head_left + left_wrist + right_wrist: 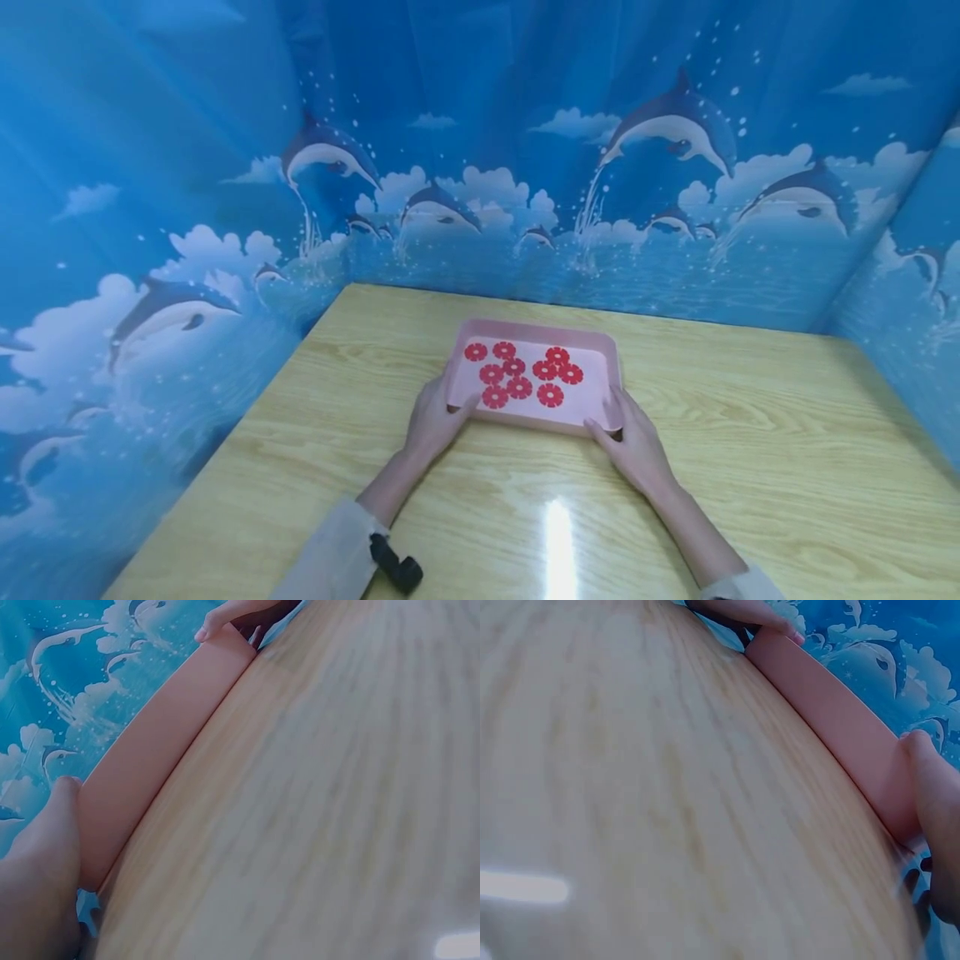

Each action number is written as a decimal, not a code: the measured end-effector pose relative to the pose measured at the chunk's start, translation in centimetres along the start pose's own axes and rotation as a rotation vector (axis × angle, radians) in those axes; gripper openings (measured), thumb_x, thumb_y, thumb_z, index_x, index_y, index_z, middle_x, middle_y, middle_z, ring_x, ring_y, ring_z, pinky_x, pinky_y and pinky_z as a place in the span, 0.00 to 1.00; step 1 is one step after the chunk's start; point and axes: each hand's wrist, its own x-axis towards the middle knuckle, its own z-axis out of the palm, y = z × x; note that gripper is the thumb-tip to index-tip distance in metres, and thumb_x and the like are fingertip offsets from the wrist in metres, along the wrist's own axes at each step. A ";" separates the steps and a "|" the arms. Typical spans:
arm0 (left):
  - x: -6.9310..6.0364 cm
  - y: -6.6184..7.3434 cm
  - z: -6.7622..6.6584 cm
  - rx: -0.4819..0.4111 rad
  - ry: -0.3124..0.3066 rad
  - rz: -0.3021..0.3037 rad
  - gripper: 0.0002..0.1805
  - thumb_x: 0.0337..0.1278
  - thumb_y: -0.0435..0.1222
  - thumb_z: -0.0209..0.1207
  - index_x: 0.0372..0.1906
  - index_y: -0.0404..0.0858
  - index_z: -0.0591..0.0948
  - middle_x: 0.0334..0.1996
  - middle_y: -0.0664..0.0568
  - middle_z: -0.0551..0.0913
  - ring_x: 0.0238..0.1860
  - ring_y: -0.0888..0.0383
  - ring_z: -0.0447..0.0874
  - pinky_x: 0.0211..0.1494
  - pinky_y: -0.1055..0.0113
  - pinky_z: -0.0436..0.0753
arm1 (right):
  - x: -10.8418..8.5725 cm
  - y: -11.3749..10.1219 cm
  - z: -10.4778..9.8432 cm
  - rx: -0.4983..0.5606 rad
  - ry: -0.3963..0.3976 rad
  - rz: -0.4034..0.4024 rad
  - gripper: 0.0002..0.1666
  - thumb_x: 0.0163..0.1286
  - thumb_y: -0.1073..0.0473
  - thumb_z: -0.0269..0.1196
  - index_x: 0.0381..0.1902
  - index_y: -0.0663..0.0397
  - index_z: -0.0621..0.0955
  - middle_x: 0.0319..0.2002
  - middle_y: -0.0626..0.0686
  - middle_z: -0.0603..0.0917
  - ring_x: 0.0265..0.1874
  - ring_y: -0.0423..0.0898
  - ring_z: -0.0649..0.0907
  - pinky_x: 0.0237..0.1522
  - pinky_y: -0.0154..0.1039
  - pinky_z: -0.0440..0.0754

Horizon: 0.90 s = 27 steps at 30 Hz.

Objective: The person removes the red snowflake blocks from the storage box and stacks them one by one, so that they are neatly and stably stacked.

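Observation:
A shallow pink tray [540, 332] is held between both hands near the far half of the table. Inside it lie several red notched discs [495, 396], flat, some overlapping; each has a small hole at its centre. At the near left corner my left hand [435, 421] grips the tray, its thumb over the front rim. My right hand [639, 443] holds the near right corner the same way. From both wrist views the tray's front wall [161, 742] shows close above the wood; whether its base touches is unclear. The other fingers are mostly hidden by the tray.
The wood-grain table [750, 433] stretches to both sides, with a bright light reflection at its near middle. A blue curtain [480, 100] printed with dolphins surrounds its back and sides. A black strap [393, 567] sits on the left sleeve.

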 end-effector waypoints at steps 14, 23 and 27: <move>-1.3 1.1 0.1 0.026 -0.010 0.024 0.43 0.54 0.56 0.55 0.71 0.42 0.55 0.60 0.43 0.69 0.58 0.46 0.66 0.60 0.50 0.64 | -2.0 0.0 -0.8 0.004 -0.001 0.021 0.47 0.63 0.40 0.56 0.69 0.62 0.54 0.66 0.65 0.56 0.63 0.63 0.57 0.59 0.61 0.57; -2.5 1.3 0.4 0.012 0.016 0.069 0.43 0.54 0.56 0.55 0.70 0.39 0.56 0.58 0.42 0.70 0.58 0.45 0.67 0.59 0.50 0.65 | -3.3 0.0 -1.2 -0.004 0.004 0.025 0.47 0.64 0.41 0.56 0.69 0.63 0.54 0.66 0.67 0.56 0.62 0.66 0.58 0.58 0.63 0.55; -3.0 1.4 0.4 0.020 0.020 0.084 0.43 0.54 0.56 0.55 0.70 0.39 0.56 0.59 0.42 0.70 0.58 0.45 0.66 0.60 0.49 0.64 | -3.8 0.0 -1.4 -0.008 0.000 0.031 0.46 0.64 0.41 0.56 0.69 0.63 0.54 0.66 0.67 0.55 0.62 0.66 0.57 0.58 0.63 0.55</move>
